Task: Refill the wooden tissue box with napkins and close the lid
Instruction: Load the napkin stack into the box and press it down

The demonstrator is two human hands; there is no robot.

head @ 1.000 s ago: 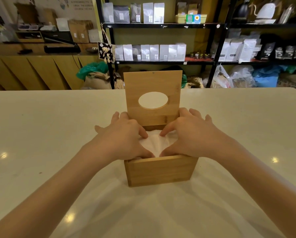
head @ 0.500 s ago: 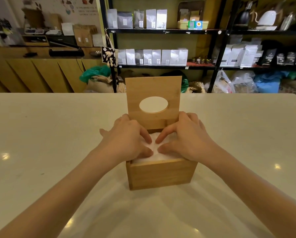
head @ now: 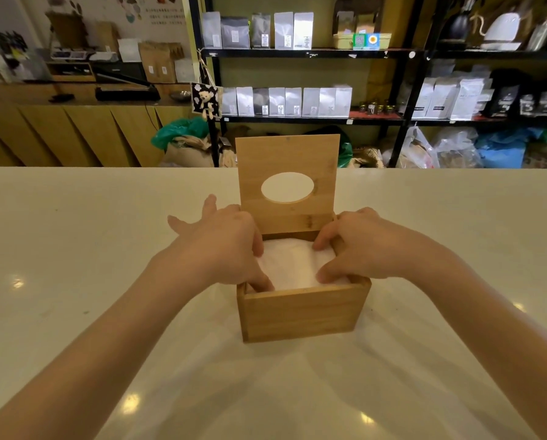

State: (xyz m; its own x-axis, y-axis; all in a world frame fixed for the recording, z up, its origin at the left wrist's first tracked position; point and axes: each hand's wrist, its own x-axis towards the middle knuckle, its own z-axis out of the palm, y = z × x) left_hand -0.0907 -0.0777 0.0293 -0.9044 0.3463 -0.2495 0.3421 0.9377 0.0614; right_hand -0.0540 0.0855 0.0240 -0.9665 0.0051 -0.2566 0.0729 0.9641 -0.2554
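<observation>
- A wooden tissue box [head: 302, 314], square and made of smooth pale bamboo-like boards with a visible grain, is seen standing near the middle of the surface [head: 75, 249], close to the person.
- Its lid [head: 289, 154], a flat board of the same wood, is held upright at the far edge of the box; an oval hole [head: 287, 187] is cut through its centre, and the pale surface beyond is seen through it.
- The box is filled almost to the rim with white napkins [head: 292, 265], soft and slightly creased, their top lying a little uneven.
- The left hand [head: 221, 246] is laid over the left side of the box, its fingers [head: 262, 282] spread open and pressed onto the napkins at the near left corner and along the left wall; nothing is gripped.
- The right hand [head: 364, 246] is placed over the right side, its fingers [head: 324, 276] loosely curled and pressed against the right edge of the napkins; whether any sheet is pinched cannot be told.
- The surface is smooth, glossy and cream-white, with small light reflections scattered across it.
- Beyond it, black metal shelves [head: 307, 54] are lined with matte silver and white pouches [head: 292, 30], and a wooden counter [head: 68, 131] with slanted panels is seen at the left.
</observation>
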